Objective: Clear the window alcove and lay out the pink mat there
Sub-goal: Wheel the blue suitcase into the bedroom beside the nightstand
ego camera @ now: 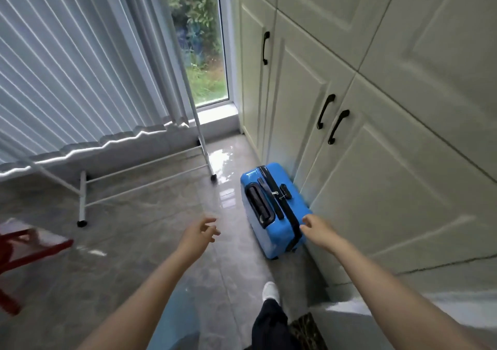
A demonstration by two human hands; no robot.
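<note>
A small blue hard-shell suitcase [274, 210] stands on the grey tile floor against the white cupboard doors, its black handle on top. My right hand [318, 230] reaches to its near right corner, fingers loosely spread and touching the shell by the black zip line. My left hand [200, 232] hovers over the floor left of the suitcase, fingers relaxed and holding nothing. The window alcove [212, 118] lies beyond, at the far end of the floor. No pink mat is in view.
A white metal rack [83, 196] on castors stands along the pleated blinds [67, 67] at left. A red stool [18, 247] sits at the left edge. White cupboards with black handles [337, 126] fill the right side. My foot [270, 292] is on the tiles below the suitcase.
</note>
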